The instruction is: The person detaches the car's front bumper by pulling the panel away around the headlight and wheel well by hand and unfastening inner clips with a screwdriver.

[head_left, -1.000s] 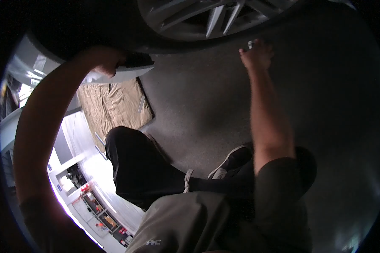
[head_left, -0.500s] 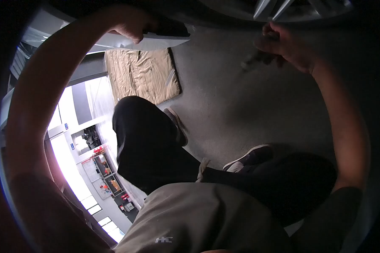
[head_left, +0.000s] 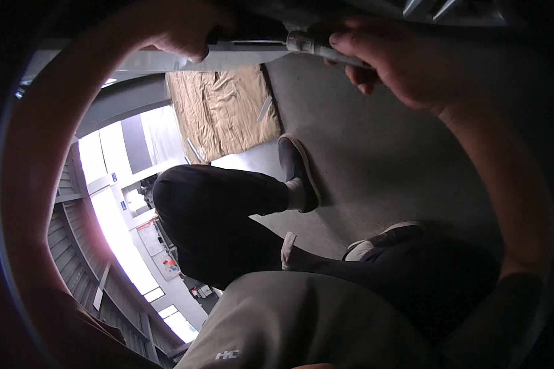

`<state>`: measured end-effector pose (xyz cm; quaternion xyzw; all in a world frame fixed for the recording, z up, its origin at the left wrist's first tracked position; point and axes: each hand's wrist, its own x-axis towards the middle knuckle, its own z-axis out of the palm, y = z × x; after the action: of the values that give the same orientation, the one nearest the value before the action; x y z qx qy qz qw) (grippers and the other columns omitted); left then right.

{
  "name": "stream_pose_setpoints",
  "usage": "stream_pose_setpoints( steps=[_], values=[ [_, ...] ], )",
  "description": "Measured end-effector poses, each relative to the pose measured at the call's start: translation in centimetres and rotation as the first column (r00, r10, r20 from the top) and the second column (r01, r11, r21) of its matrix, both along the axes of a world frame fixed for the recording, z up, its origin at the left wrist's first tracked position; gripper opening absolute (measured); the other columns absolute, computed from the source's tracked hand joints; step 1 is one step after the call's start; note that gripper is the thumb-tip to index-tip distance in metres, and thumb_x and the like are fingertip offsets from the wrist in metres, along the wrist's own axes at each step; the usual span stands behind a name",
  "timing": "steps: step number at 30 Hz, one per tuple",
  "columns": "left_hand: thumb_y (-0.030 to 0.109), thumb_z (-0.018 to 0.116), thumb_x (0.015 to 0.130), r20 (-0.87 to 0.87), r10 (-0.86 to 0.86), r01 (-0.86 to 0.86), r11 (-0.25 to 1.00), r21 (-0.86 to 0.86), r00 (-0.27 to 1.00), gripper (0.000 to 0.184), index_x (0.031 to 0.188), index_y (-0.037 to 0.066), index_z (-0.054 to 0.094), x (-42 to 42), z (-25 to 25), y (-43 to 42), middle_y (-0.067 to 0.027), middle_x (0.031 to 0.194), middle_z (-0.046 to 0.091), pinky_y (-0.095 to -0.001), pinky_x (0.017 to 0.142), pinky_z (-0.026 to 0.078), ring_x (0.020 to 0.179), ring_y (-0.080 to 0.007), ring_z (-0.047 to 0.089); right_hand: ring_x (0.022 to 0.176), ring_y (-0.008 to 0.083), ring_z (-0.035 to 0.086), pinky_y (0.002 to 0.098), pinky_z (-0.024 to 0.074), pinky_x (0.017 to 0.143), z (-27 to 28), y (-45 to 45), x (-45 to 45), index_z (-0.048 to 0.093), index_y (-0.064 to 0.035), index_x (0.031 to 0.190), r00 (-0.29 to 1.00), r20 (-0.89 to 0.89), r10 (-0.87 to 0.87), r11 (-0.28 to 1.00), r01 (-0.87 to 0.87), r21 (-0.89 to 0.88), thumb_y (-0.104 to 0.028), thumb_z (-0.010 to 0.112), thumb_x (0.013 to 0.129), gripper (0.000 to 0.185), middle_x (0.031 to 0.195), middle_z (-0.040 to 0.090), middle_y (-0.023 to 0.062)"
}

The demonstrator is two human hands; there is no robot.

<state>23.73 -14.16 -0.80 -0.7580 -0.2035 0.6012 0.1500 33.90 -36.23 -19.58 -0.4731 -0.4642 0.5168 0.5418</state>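
At the top left, my left hand (head_left: 181, 37) is closed at the dark lower edge of a light-coloured car body panel (head_left: 246, 59). Its fingertips are lost in shadow, so what they grip is unclear. My right hand (head_left: 394, 61) is closed around a slim grey hand tool (head_left: 341, 53) with a thicker, collar-like head. That head points left and lies at the dark edge beside the panel; I cannot tell whether it touches. The tool's exact kind does not show.
Spokes of a car wheel (head_left: 440, 7) show at the top right. A tan quilted mat (head_left: 228, 117) lies on the grey floor (head_left: 381, 147). My bent knee (head_left: 203, 190) and shoes (head_left: 298, 172) are below the hands. Bright windows and shelving stand at the far left.
My right hand has moved left and slightly upward, bringing the tool from hanging below the wheel to the panel's edge. My left hand stays nearly in place. One foot and knee have shifted.
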Motion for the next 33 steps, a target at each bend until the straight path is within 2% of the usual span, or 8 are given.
stream_pose_setpoints(
  steps=[2,3,7,10,16,21,25,33],
  values=[
    [-0.004,0.074,0.076,-0.051,-0.050,0.053,0.997,0.064,0.997,0.064,0.139,0.005,0.062,0.3,-0.3,0.2,-0.0217,0.115,0.075,-0.0466,0.087,0.060,0.095,-0.0335,0.072,0.072,0.0162,0.067,0.0326,0.0573,0.065,-0.1,0.4,-1.3,0.063,-0.0049,0.117,0.996,0.045,-0.074,0.995,0.071,0.065,-0.041,0.053,0.109,0.038,0.085,0.068,0.0102],
    [-0.004,0.073,0.076,-0.080,-0.069,0.077,0.992,0.096,0.994,0.065,0.139,0.005,0.062,0.4,-0.3,0.0,-0.0216,0.114,0.075,-0.0458,0.086,0.060,0.093,-0.0332,0.073,0.069,0.0165,0.066,0.0347,0.0570,0.063,-0.6,0.8,-2.1,0.064,-0.0054,0.116,0.997,0.002,-0.081,0.996,0.080,0.048,-0.036,0.046,0.112,0.036,0.082,0.068,0.0110],
    [-0.005,0.072,0.075,0.002,-0.041,0.041,0.998,0.052,0.999,0.067,0.141,0.005,0.062,-0.9,-0.4,1.7,-0.0225,0.112,0.075,-0.0448,0.083,0.061,0.090,-0.0325,0.072,0.065,0.0164,0.064,0.0350,0.0560,0.063,-1.6,2.0,-4.1,0.065,-0.0068,0.115,0.985,-0.153,-0.079,0.996,0.084,0.023,-0.034,0.043,0.112,0.035,0.077,0.065,0.0093],
    [-0.006,0.070,0.075,0.017,0.014,-0.016,0.996,0.091,1.000,0.069,0.142,0.005,0.061,-0.7,-0.3,0.9,-0.0230,0.112,0.075,-0.0444,0.081,0.061,0.089,-0.0323,0.073,0.063,0.0147,0.062,0.0339,0.0529,0.060,-2.1,2.2,-4.6,0.065,-0.0072,0.116,0.989,-0.113,-0.092,0.992,0.102,0.080,-0.033,0.041,0.112,0.035,0.073,0.062,0.0070],
    [-0.007,0.071,0.077,0.027,-0.025,0.023,0.995,0.099,0.999,0.068,0.143,0.005,0.061,-1.2,-0.3,1.4,-0.0231,0.113,0.075,-0.0435,0.079,0.061,0.088,-0.0311,0.073,0.058,0.0134,0.056,0.0325,0.0473,0.056,-2.2,2.0,-4.7,0.065,-0.0083,0.113,0.975,-0.213,-0.067,0.993,0.087,0.085,-0.032,0.041,0.112,0.034,0.069,0.060,0.0045],
    [-0.006,0.071,0.079,0.044,-0.003,-0.003,0.991,0.133,0.999,0.066,0.143,0.005,0.061,-0.9,-0.1,0.6,-0.0228,0.114,0.075,-0.0431,0.078,0.061,0.087,-0.0298,0.073,0.058,0.0134,0.056,0.0325,0.0476,0.056,-2.2,2.1,-4.7,0.065,-0.0074,0.116,0.974,-0.216,-0.061,0.992,0.083,0.095,-0.032,0.041,0.112,0.035,0.070,0.059,0.0045],
    [-0.004,0.070,0.082,-0.013,-0.042,0.043,0.991,0.123,0.999,0.061,0.142,0.004,0.062,-0.6,-0.1,0.6,-0.0223,0.113,0.075,-0.0429,0.077,0.061,0.084,-0.0295,0.072,0.059,0.0136,0.056,0.0328,0.0484,0.057,-1.8,2.1,-4.8,0.065,-0.0070,0.116,0.963,-0.255,-0.088,0.992,0.108,0.066,-0.032,0.041,0.112,0.035,0.070,0.060,0.0048],
    [-0.004,0.067,0.085,-0.056,-0.058,0.064,0.992,0.108,0.997,0.051,0.136,0.003,0.066,-0.6,-0.2,0.6,-0.0212,0.110,0.076,-0.0421,0.075,0.061,0.082,-0.0275,0.072,0.057,0.0133,0.055,0.0326,0.0474,0.056,-2.1,2.3,-4.8,0.065,-0.0080,0.106,0.963,-0.267,-0.041,0.996,0.060,0.064,-0.031,0.043,0.112,0.033,0.068,0.059,0.0052]
  ],
)
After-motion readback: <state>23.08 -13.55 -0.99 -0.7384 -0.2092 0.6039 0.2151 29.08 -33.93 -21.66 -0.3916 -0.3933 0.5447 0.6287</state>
